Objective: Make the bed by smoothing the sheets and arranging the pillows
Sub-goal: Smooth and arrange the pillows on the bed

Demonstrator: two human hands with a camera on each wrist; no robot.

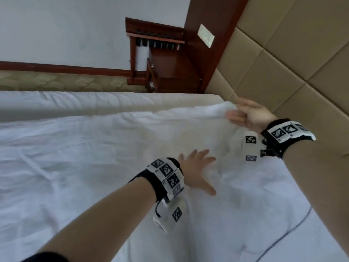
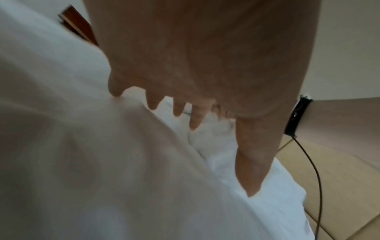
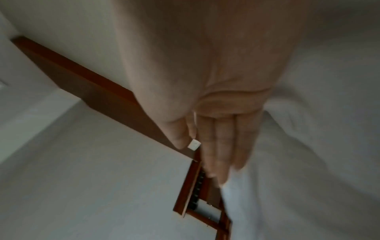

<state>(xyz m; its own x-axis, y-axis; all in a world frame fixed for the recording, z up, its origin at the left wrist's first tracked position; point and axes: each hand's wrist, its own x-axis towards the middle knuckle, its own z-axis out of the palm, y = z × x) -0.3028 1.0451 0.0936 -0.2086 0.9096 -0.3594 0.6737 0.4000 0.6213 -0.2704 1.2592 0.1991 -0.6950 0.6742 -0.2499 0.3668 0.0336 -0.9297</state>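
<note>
Here my left hand (image 1: 196, 171) presses flat with fingers spread to anchor the sheet (image 1: 94, 157), while my right hand (image 1: 247, 115), fingers straight, smooths its raised fold ahead.

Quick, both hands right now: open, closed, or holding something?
Left hand: open, fingers spread flat on the white sheet.
Right hand: open, straight fingers against the sheet's top edge, gripping nothing.

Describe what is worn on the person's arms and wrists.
Both forearms are bare. Each wrist carries a black band topped with white plates of black square markers, plus a white camera block bearing similar markers. A thin black cable trails from the right band.
</note>
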